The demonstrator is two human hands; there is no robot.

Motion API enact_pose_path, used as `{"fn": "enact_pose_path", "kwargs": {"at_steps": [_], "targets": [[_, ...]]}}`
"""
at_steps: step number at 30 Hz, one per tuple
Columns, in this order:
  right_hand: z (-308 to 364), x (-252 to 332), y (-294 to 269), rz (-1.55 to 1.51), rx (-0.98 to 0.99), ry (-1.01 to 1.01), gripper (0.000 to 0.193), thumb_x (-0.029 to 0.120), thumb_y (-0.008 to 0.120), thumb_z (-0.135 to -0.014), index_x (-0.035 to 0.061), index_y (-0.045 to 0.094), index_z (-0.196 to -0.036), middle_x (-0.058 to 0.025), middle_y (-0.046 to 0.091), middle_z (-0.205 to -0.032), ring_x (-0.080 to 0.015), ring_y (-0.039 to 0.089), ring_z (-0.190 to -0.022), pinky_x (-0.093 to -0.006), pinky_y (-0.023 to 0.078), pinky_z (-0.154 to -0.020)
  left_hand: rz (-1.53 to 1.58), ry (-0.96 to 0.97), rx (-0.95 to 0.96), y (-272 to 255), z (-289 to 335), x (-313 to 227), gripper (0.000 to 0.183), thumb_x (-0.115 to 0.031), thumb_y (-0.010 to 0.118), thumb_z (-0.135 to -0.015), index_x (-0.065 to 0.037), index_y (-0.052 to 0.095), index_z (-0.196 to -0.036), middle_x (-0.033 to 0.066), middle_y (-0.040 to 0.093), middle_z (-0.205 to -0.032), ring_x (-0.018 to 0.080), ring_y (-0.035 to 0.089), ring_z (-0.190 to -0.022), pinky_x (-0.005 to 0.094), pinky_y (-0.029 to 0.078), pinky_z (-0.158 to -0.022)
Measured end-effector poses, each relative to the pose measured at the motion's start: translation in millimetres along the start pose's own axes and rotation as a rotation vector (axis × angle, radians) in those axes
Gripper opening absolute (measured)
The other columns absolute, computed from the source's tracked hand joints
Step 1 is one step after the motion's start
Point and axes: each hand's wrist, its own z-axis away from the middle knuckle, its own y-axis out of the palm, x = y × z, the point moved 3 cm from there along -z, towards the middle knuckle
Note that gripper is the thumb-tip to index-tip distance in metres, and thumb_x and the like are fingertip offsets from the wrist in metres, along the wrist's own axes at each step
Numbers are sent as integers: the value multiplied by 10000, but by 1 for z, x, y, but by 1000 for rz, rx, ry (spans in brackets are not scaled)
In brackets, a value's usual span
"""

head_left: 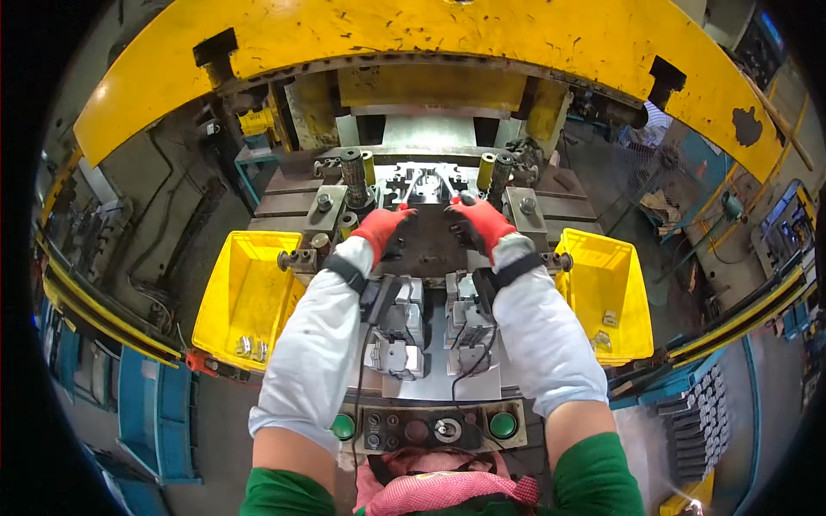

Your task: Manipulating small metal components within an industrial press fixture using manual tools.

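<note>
The red-gloved left hand (385, 232) and right hand (483, 224) each had fingers curled around one slender metal tool (414, 185), both tools reaching over the notched metal die (428, 170). Two smooth, tapered yellow plastic bins (251, 284) stood alongside; two round green buttons (502, 425) sat nearer.

Blue rack (175, 413), grey floor (225, 421)

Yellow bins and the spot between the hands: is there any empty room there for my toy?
The left yellow bin is bare beyond the metal pieces at its near end; so is the right yellow bin beyond its few parts. The dark plate is bare between the left hand and right hand. Crowded: the metal stacks between the white sleeves.
</note>
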Motion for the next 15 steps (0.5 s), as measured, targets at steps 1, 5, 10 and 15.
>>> {"fn": "enact_pose_path", "kwargs": {"at_steps": [1,5,10,15], "targets": [[26,16,7,-189,8,-71,314,230,577,-745,10,520,-962,-34,559,-803,-133,504,-725,-269,403,-683,52,38,-34,-13,11,0,362,-337,640,-728,-42,569,-926,-9,564,-711,57,499,-575,202,391,-503],[162,24,-67,-295,-336,-132,355,164,556,-786,62,476,-1116,-6,526,-887,-72,485,-753,-194,392,-636,142,86,-265,-52,89,9,346,-309,599,-769,-120,521,-1048,-22,556,-756,77,458,-490,228,397,-420],[325,-15,-120,-95,-774,20,383,157,503,-827,49,403,-1180,-29,521,-798,-62,436,-538,-192,380,-476,-277,71,-599,-162,229,96,229,-231,566,-783,-79,524,-949,-5,534,-742,77,447,-479,241,367,-379],[408,-99,-135,347,-780,239,408,151,517,-820,-45,409,-1161,-129,556,-967,-148,497,-872,-267,382,-797,-722,-299,-694,-175,292,128,296,-300,616,-740,-38,526,-846,48,477,-534,130,459,-395,277,372,-338]]}}
